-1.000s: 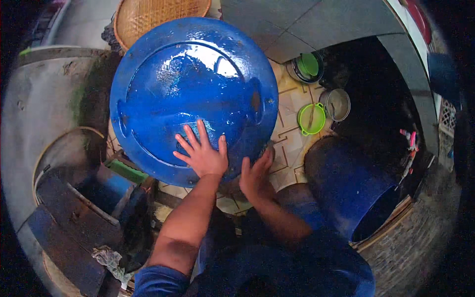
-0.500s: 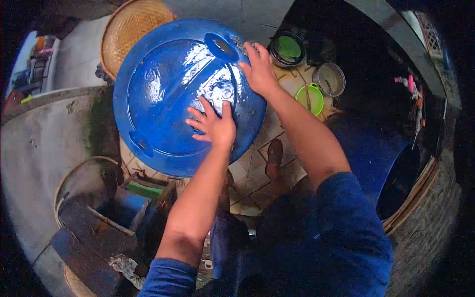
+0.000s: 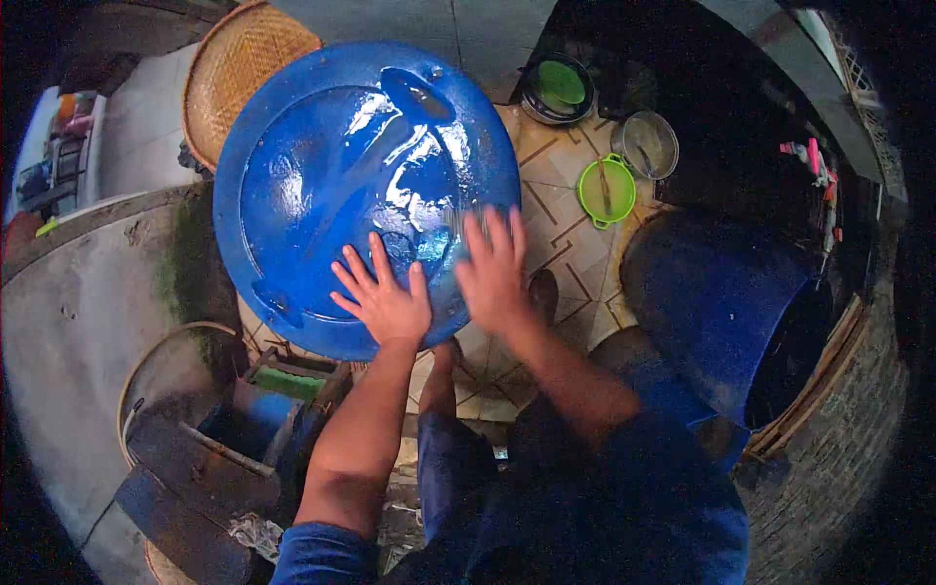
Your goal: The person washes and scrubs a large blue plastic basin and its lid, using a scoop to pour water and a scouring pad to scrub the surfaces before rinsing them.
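Splayed left hand [image 3: 390, 310] and right hand [image 3: 499, 288] are lying over a blue drum [image 3: 327, 190], likely stiff, slippery, best gripped by its rim [image 3: 227, 195]

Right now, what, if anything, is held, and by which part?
Nothing is gripped: the left hand lies open on the blue drum; the right hand, blurred, may touch it.

No readable text here, tbh. Can't make out any label or number under the fingers [image 3: 379, 257] or past them.
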The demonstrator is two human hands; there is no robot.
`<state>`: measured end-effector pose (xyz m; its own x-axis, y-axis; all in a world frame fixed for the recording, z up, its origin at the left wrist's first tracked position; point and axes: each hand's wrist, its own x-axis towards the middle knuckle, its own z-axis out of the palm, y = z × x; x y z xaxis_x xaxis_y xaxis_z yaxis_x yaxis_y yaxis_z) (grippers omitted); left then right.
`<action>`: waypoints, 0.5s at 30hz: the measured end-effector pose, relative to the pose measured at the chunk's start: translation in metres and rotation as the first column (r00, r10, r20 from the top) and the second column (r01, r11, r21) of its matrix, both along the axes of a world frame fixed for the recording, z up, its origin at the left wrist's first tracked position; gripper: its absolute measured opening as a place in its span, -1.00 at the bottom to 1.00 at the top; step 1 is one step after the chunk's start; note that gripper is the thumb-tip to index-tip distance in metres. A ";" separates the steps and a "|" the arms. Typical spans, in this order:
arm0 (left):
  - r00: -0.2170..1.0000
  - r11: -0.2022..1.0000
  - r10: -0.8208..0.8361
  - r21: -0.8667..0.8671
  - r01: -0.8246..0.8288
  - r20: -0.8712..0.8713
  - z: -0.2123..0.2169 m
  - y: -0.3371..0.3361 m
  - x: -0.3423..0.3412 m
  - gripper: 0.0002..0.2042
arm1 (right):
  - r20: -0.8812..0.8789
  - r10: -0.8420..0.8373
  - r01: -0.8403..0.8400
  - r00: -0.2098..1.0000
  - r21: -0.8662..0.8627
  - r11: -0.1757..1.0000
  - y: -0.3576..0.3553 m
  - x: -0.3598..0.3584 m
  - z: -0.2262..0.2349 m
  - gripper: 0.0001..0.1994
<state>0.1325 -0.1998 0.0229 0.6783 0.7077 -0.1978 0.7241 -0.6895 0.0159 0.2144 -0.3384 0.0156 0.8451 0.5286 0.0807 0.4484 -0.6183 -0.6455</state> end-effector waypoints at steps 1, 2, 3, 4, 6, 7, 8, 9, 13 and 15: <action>1.000 1.000 -0.013 -0.006 0.013 0.011 0.000 -0.001 0.002 -0.24 | 0.068 0.028 -0.030 0.997 0.038 0.999 0.004 0.038 -0.004 -0.43; 1.000 1.000 -0.018 -0.008 0.018 0.019 0.000 -0.002 0.002 -0.24 | 0.134 0.060 -0.071 0.989 0.077 0.995 0.008 0.071 -0.009 -0.47; 0.999 1.000 -0.027 -0.013 0.028 0.035 0.000 -0.004 0.005 -0.24 | 0.153 0.073 -0.093 0.985 0.129 0.987 0.010 0.102 -0.012 -0.50; 0.999 1.000 -0.029 -0.012 0.029 0.033 0.000 -0.004 0.005 -0.24 | 0.172 0.092 -0.124 0.981 0.185 0.975 0.014 0.120 -0.012 -0.52; 0.999 0.999 -0.035 -0.013 0.036 0.031 -0.001 -0.005 0.005 -0.24 | 0.174 0.060 -0.083 0.983 0.127 0.988 0.014 0.117 -0.006 -0.52; 0.999 1.000 -0.031 -0.007 0.031 0.028 -0.001 -0.003 0.004 -0.23 | 0.175 0.051 -0.070 0.983 0.105 0.992 0.016 0.111 -0.004 -0.52; 0.999 1.000 -0.026 -0.007 0.026 0.020 -0.001 -0.002 0.002 -0.23 | 0.102 0.043 -0.042 0.994 -0.019 0.999 0.017 0.083 0.002 -0.46; 1.000 1.000 -0.024 -0.010 0.025 0.018 0.000 -0.002 0.002 -0.23 | 0.039 0.111 -0.106 0.993 -0.122 0.987 0.014 0.051 0.011 -0.43; 1.000 0.999 -0.015 -0.030 0.015 -0.008 0.002 0.001 0.000 -0.23 | -0.132 0.310 -0.328 0.942 -0.150 0.933 -0.011 -0.034 0.023 -0.36; 1.000 0.999 -0.007 -0.052 0.007 0.004 0.002 0.001 -0.001 -0.23 | -0.138 0.367 -0.391 0.920 -0.235 0.890 -0.009 -0.016 0.018 -0.36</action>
